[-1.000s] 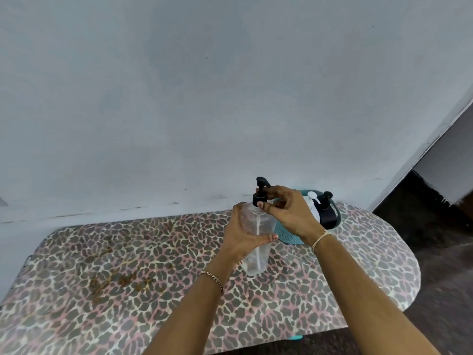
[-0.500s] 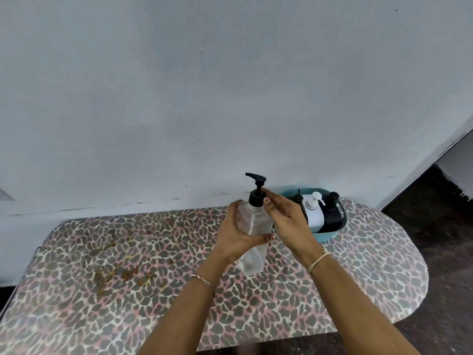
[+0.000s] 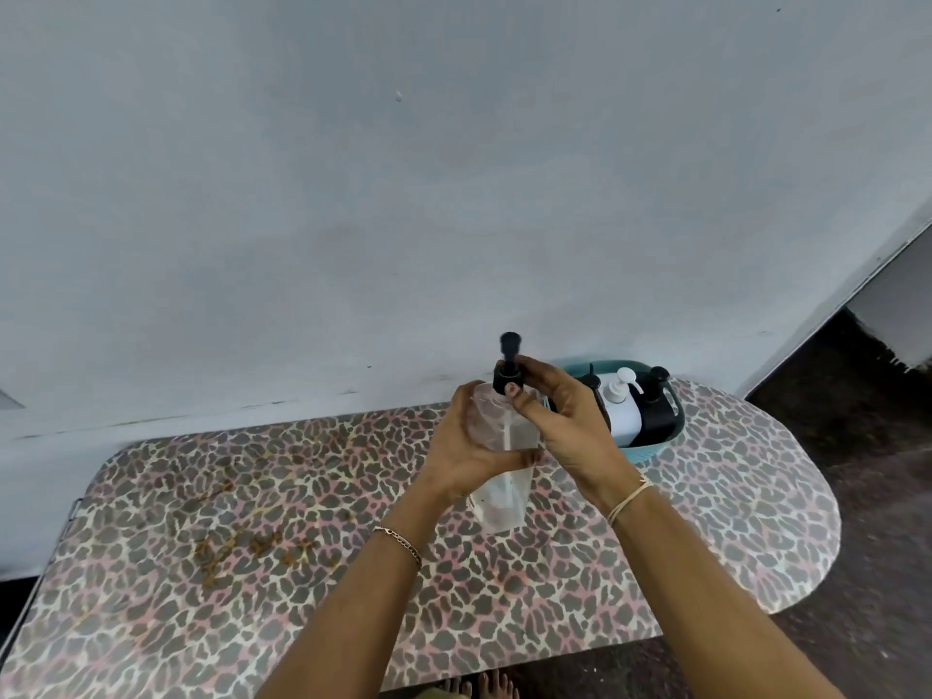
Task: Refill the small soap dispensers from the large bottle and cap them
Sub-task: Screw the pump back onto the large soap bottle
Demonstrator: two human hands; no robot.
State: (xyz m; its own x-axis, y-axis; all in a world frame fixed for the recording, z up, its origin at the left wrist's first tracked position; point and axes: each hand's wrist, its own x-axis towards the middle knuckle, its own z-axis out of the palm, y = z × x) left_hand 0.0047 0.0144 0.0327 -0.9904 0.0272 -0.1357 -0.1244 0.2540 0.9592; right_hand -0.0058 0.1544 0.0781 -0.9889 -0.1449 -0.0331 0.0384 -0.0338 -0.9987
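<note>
My left hand (image 3: 466, 446) grips a clear plastic dispenser bottle (image 3: 499, 502) round its body and holds it just above the table. A black pump cap (image 3: 508, 368) sits on the bottle's neck, its nozzle pointing away from me. My right hand (image 3: 565, 421) pinches the cap's collar with thumb and fingers. The bottle looks nearly empty, with a thin dip tube showing inside.
A teal basket (image 3: 655, 446) behind my right hand holds a white pump bottle (image 3: 623, 411) and two black pump bottles (image 3: 658, 406). The leopard-print table (image 3: 252, 522) stands against a grey wall. Dark floor lies to the right. Toes show at the bottom edge.
The pump nozzle has turned from pointing left to pointing away as my right hand twists the cap. The bottle and both hands stay in much the same place.
</note>
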